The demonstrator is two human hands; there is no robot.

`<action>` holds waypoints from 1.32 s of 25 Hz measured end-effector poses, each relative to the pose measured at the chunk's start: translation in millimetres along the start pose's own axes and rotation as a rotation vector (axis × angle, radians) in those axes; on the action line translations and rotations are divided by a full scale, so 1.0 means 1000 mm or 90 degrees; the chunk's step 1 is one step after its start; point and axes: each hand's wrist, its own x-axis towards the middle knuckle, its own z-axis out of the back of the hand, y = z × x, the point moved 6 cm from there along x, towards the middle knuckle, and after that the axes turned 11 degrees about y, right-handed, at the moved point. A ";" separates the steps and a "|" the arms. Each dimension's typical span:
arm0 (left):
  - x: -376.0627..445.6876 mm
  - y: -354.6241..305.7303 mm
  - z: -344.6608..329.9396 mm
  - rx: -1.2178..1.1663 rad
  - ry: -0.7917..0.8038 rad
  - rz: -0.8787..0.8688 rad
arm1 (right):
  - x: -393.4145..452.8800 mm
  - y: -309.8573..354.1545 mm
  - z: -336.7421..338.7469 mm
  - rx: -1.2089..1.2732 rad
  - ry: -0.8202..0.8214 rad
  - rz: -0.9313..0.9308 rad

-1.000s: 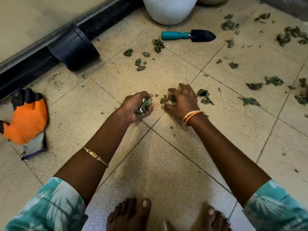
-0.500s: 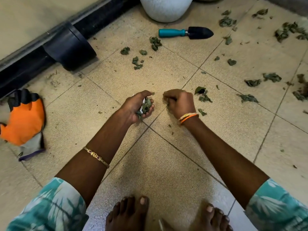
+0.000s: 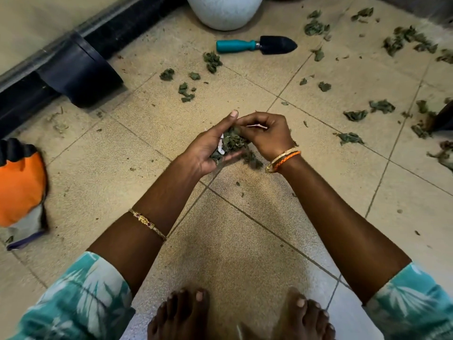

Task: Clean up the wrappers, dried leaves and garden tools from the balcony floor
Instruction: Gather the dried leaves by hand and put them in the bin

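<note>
- Feet (image 3: 181, 315), bare, stood at 6 o'clock on the tiled floor (image 3: 245, 253), between two teal printed sleeves (image 3: 73, 298); the tiles just ahead of the toes carried only small crumbs.
- Left hand (image 3: 208, 148) lay palm up at centre, fingers cupped round a clump of dried leaves (image 3: 232, 141) with a scrap of white wrapper (image 3: 221, 146) in it.
- Right hand (image 3: 267, 136) touched it from the 3 o'clock side, fingers curled over the clump; whether it pinched leaves I could not tell.
- Orange glove (image 3: 20, 190) lay at 9 o'clock, cut by the picture's left edge.
- Loose leaves (image 3: 350, 138) were strewn from 2 to 3 o'clock, more near 12.
- Trowel (image 3: 255, 45), teal handle and black blade, lay at 12 o'clock, just beside a white pot (image 3: 225, 11).
- Black rail (image 3: 81, 67) bounded the floor from 9 to 11 o'clock.
</note>
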 end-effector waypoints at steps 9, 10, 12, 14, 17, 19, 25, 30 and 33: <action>-0.015 -0.014 0.043 0.043 -0.173 -0.026 | -0.021 -0.033 0.013 -0.472 0.155 -0.146; -0.017 -0.014 0.048 0.042 -0.184 -0.027 | -0.028 -0.045 0.005 -0.519 0.187 -0.171; -0.022 -0.013 0.053 0.050 -0.193 -0.021 | -0.035 -0.054 -0.007 -0.511 0.155 -0.167; -0.025 -0.011 0.056 0.060 -0.198 -0.013 | -0.034 -0.054 -0.020 -0.479 0.115 -0.125; -0.032 -0.012 0.060 0.050 -0.193 -0.019 | -0.025 -0.052 -0.042 -0.481 0.120 -0.081; -0.038 -0.014 0.065 0.037 -0.189 -0.032 | -0.021 -0.050 -0.051 -0.492 0.104 -0.048; -0.058 -0.019 0.074 0.000 -0.217 -0.050 | -0.012 -0.035 -0.037 -0.110 0.044 -0.124; -0.069 -0.024 0.061 -0.057 -0.157 -0.079 | -0.020 -0.031 -0.093 0.312 0.133 -0.298; -0.077 -0.028 0.061 -0.034 -0.157 -0.084 | -0.021 -0.017 -0.101 0.433 0.095 -0.306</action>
